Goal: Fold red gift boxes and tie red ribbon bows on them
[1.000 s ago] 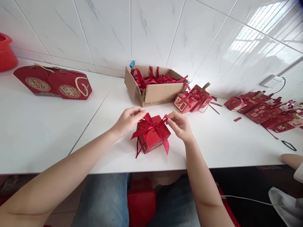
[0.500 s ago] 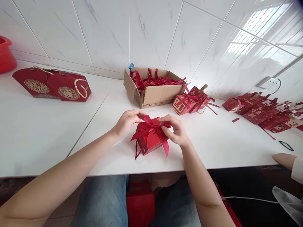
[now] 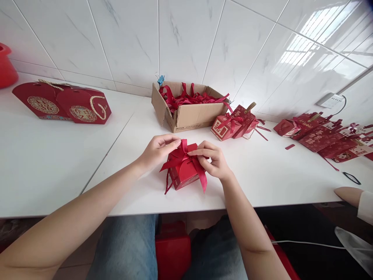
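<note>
A small red gift box (image 3: 183, 175) sits on the white table (image 3: 58, 163) near its front edge, tied with a red ribbon bow (image 3: 181, 157). My left hand (image 3: 159, 149) pinches the bow's left loop at the top of the box. My right hand (image 3: 211, 159) lies over the right side of the box, fingers closed on the ribbon at the knot. Two ribbon tails hang down the box's front, and a red cord handle dangles at its lower left.
An open cardboard box (image 3: 189, 112) full of red ribbons stands behind. Finished red boxes (image 3: 234, 125) lie right of it, more red boxes (image 3: 320, 136) at far right. Two large red bags (image 3: 62, 104) lie at left. Another person's hand (image 3: 348, 194) rests at the right edge.
Both hands have moved inward from the spread bow loops toward the knot. My right hand now covers the right loop.
</note>
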A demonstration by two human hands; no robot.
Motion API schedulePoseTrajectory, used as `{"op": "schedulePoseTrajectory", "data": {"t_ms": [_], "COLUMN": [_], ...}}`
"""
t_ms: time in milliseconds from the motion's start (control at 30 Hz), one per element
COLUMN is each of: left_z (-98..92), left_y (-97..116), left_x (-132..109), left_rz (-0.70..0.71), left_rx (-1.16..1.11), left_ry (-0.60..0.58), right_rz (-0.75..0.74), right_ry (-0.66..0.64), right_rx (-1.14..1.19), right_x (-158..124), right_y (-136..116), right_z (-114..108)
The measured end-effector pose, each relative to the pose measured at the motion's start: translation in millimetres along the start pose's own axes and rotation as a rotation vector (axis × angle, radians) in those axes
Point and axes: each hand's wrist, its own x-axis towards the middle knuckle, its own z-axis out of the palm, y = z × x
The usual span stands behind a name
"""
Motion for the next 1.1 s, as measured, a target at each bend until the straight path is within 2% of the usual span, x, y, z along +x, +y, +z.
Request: {"op": "schedulePoseTrajectory", "data": {"t_ms": [333, 800, 1100], "left_z": [1.2, 5.2, 7.5], "left_y": [-0.4, -4.0, -7.5], "left_x": [-1.1, 1.4, 0.9], "left_rz": [-0.017, 0.220, 0.246], "left_rx": [0.049, 0.303, 0.339], "left_ry": [0.027, 0.126, 0.178], "right_rz": [-0.001, -0.009, -0.003], "right_ry": [-0.019, -0.045, -0.097], "right_rx": [0.024, 0.051, 0.074], "right_x": [1.2, -1.4, -2.3], "right_y": [-2.3, 0.6, 1.5], "right_z": [-0.1, -0.4, -2.0]}}
